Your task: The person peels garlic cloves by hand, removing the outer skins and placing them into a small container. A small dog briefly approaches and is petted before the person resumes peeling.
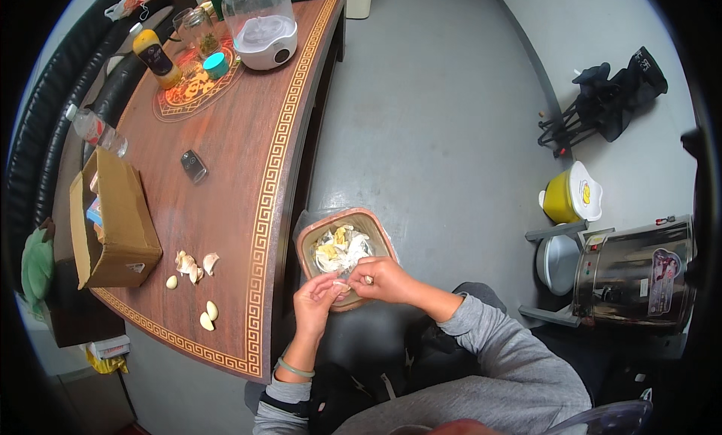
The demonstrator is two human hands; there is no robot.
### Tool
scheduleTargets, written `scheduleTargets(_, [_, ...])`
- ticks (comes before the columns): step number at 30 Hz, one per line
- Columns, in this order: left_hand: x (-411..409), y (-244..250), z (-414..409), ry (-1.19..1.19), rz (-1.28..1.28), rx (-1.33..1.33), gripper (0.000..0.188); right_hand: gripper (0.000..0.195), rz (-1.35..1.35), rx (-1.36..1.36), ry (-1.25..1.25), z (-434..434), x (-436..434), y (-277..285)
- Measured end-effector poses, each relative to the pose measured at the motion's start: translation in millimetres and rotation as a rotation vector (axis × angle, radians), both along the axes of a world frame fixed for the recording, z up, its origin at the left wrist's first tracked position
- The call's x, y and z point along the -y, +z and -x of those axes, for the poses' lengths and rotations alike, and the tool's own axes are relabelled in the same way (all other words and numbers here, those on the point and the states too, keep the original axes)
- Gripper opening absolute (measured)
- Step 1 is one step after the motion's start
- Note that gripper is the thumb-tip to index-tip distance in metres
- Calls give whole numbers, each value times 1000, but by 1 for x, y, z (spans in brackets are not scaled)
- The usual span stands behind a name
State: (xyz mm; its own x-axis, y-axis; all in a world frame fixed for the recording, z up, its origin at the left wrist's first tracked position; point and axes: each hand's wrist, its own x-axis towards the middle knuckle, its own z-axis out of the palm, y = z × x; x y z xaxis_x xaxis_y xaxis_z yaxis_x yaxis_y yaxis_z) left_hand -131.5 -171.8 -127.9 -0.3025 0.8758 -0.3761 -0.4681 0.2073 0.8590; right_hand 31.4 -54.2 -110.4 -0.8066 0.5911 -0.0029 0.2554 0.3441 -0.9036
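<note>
Over a lined waste bin (389, 240), my two hands meet at a garlic clove (342, 286). My left hand (317, 300) pinches the clove between thumb and fingers. My right hand (384, 281) is closed around a small tool, probably a knife; only its pale handle end (369, 279) shows, and the fingers hide the rest. Inside the bin lies crumpled waste paper (341, 249), white and yellowish. On the table to the left are a peeled clove (171, 282), two more peeled cloves (209, 315) close together, and a cluster of unpeeled garlic (189, 265) with a separate piece (210, 263).
The wooden table (225, 209) holds an open cardboard box (127, 226), a car key (194, 167), a water bottle (97, 131), a juice bottle (156, 57), glass jars (201, 31) and a white appliance (265, 34). A steel drum (632, 277) and a yellow bucket (561, 197) stand at right.
</note>
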Motion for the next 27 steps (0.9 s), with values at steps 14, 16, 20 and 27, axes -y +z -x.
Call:
scheduleTargets(14, [7, 6, -12, -59, -141, -711, 27, 10, 405, -50, -164, 5, 12, -22])
scheduleTargets(16, [11, -2, -14, -35, -101, -430, 26, 9, 474, -94, -160, 5, 15, -21])
scheduleTargets(20, [12, -12, -19, 2, -64, -120, 26, 8, 500, -142, -158, 5, 17, -25])
scheduleTargets(27, [15, -18, -9, 108, -8, -21, 27, 10, 405, -42, -89, 3, 15, -19])
